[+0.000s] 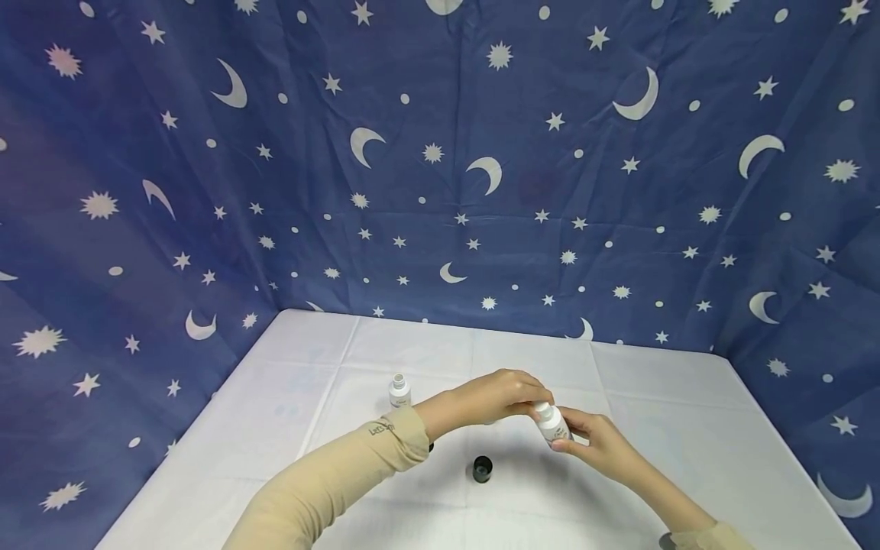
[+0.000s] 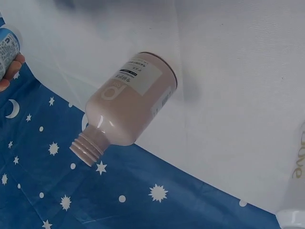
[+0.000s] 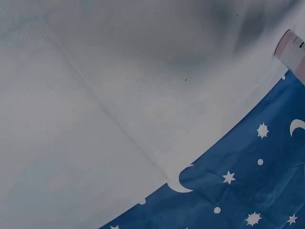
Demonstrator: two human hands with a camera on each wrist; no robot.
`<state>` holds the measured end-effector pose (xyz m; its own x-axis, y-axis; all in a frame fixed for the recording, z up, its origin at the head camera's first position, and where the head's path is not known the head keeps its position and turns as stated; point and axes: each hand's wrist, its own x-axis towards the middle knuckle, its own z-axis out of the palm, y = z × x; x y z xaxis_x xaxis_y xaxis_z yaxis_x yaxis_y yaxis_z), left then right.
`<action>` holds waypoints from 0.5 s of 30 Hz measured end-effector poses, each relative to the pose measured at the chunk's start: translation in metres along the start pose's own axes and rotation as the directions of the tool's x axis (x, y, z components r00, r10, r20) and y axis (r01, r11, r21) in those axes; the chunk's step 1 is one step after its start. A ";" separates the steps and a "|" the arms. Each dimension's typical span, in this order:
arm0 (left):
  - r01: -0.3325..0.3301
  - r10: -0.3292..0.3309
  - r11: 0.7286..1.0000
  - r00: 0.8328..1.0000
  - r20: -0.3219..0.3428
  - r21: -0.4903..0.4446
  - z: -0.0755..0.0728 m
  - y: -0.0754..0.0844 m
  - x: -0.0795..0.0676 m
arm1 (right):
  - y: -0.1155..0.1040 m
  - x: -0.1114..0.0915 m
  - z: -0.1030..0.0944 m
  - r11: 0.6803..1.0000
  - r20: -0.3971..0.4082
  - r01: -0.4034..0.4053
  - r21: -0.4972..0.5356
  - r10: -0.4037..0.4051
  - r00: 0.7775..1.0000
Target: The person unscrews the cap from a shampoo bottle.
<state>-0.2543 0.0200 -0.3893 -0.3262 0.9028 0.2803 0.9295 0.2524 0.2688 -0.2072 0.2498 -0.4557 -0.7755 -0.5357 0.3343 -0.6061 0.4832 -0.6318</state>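
Note:
In the head view, my right hand (image 1: 601, 447) grips the body of a small white labelled bottle (image 1: 554, 428), which tilts toward the left. My left hand (image 1: 509, 395) reaches across and pinches the white cap at its top. The left wrist view catches part of a blue-and-white labelled bottle (image 2: 7, 47) at its left edge, with fingertips (image 2: 18, 63) against it. A pink uncapped bottle (image 2: 131, 100) with a threaded neck stands on the table there. Its lower part shows at the right wrist view's edge. Neither hand's palm shows in the wrist views.
A white uncapped bottle (image 1: 399, 393) stands behind my left forearm. A black cap (image 1: 483, 469) lies on the white table (image 1: 536, 512) in front of my hands. Another dark thing (image 1: 431, 447) is mostly hidden by my left sleeve. A blue starry cloth (image 1: 440, 191) hangs around the table.

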 end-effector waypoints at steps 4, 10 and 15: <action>-0.003 0.003 1.000 1.000 -0.022 -0.002 0.002 -0.002 -0.001 | -0.002 -0.001 0.001 1.000 -0.003 -0.010 -0.014 0.010 1.000; -0.002 0.004 0.999 1.000 -0.028 0.040 0.005 0.001 -0.002 | -0.001 -0.002 0.000 0.999 0.037 -0.034 0.023 0.033 0.999; -0.035 0.034 0.998 0.999 0.032 0.053 -0.003 0.007 0.001 | 0.001 -0.003 -0.001 0.992 0.104 -0.082 0.095 0.072 0.992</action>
<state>-0.2485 0.0221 -0.3847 -0.2889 0.9215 0.2594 0.9484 0.2385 0.2091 -0.2058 0.2524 -0.4566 -0.7941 -0.5690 0.2134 -0.5212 0.4570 -0.7208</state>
